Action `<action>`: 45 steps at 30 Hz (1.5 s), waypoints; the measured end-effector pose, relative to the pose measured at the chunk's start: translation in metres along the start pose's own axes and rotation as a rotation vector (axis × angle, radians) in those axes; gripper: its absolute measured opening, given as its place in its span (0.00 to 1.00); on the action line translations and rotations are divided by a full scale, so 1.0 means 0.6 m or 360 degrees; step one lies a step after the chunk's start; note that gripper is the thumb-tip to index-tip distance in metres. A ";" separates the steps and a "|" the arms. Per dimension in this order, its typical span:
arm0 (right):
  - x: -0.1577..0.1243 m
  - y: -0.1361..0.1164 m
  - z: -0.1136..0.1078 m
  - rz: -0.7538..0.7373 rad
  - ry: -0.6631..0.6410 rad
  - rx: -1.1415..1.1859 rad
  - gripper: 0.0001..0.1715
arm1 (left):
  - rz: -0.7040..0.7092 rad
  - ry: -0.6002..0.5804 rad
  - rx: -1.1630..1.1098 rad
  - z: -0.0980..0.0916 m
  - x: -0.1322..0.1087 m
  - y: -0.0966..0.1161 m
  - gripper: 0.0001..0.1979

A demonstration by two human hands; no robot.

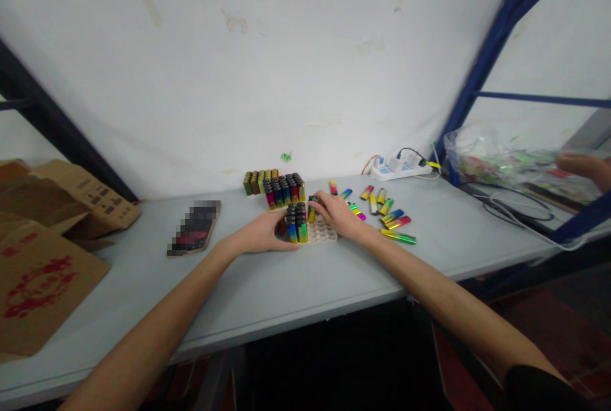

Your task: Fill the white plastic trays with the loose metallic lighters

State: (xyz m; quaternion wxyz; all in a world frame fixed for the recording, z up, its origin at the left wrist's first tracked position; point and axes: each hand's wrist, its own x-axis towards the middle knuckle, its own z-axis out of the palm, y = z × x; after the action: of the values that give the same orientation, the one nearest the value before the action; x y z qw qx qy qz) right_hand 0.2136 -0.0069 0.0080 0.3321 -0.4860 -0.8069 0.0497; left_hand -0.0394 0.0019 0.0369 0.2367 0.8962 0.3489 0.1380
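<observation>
A pale tray with round holes (323,231) lies on the table in front of me, its left part filled with upright shiny multicoloured lighters (296,225). Around the tray's left end, my left hand (262,233) is closed, thumb in front and fingers partly hidden behind. Over the holes, my right hand (334,210) pinches a single upright lighter (312,212) by its top; whether its base sits in a hole I cannot tell. Just behind stand a block of upright lighters (285,191) and another block with gold-coloured tops (260,181).
Several loose lighters (389,212) lie scattered right of the tray. A white power strip (400,166) sits by the wall. Left are a phone (195,226) and brown cardboard packaging (52,284). Another person's hand (587,169) shows at far right beyond a blue frame post (491,61).
</observation>
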 end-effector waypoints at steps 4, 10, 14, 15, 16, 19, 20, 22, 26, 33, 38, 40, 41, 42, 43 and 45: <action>-0.001 -0.002 -0.004 -0.0046 -0.0065 0.0012 0.11 | -0.0030 -0.0001 0.0030 0.000 0.000 0.002 0.34; 0.003 0.002 -0.040 -0.0188 -0.0336 0.0079 0.09 | -0.0023 0.0014 0.0063 0.000 0.000 0.003 0.32; 0.006 0.037 -0.081 -0.0115 -0.0290 -0.0009 0.11 | -0.0040 0.0001 0.0089 -0.001 0.000 0.002 0.32; 0.007 0.050 -0.089 -0.0034 -0.0228 -0.0095 0.12 | -0.0040 -0.0001 0.0093 -0.002 0.001 0.002 0.32; 0.008 0.066 -0.095 0.0047 -0.0170 -0.0208 0.13 | -0.0035 -0.0003 0.0094 -0.002 0.001 0.002 0.33; 0.011 0.112 -0.100 0.0181 -0.0155 -0.0495 0.16 | -0.0016 0.0002 0.0076 -0.003 0.001 0.004 0.34; 0.012 0.124 -0.098 0.0185 -0.0222 -0.0540 0.17 | -0.0017 0.0003 0.0071 -0.003 0.001 0.004 0.34; 0.014 0.144 -0.092 0.0174 -0.0378 -0.0574 0.20 | -0.0025 -0.0002 0.0066 -0.003 0.000 0.005 0.34; 0.015 0.156 -0.088 0.0223 -0.0455 -0.0636 0.17 | -0.0040 -0.0005 0.0090 -0.002 0.001 0.006 0.34; 0.011 0.130 -0.096 0.0242 -0.0076 -0.0280 0.21 | -0.0041 -0.0005 0.0113 -0.003 0.000 0.008 0.35; 0.014 0.075 -0.087 0.0364 0.0348 0.0552 0.28 | -0.0025 0.0002 0.0088 -0.002 0.000 0.006 0.36; 0.016 0.052 -0.081 0.0431 0.0370 0.0886 0.27 | -0.0022 0.0005 0.0075 -0.001 0.000 0.005 0.37; 0.017 0.042 -0.078 0.0450 0.0361 0.1009 0.27 | -0.0020 0.0002 0.0066 0.000 0.001 0.004 0.36; 0.018 0.034 -0.074 0.0459 0.0349 0.1111 0.28 | -0.0015 0.0001 0.0059 0.000 0.001 0.003 0.36; 0.019 0.027 -0.070 0.0465 0.0333 0.1202 0.29 | -0.0009 0.0001 0.0054 0.001 0.001 0.003 0.36; 0.018 0.018 -0.062 0.0480 0.0272 0.1401 0.30 | 0.0000 0.0006 0.0047 0.002 0.001 0.002 0.36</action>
State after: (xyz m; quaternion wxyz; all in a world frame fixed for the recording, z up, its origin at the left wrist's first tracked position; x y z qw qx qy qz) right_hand 0.2403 -0.0014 0.0378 0.5609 -0.4130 -0.5993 0.3945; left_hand -0.0381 0.0014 0.0366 0.2227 0.8994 0.3514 0.1346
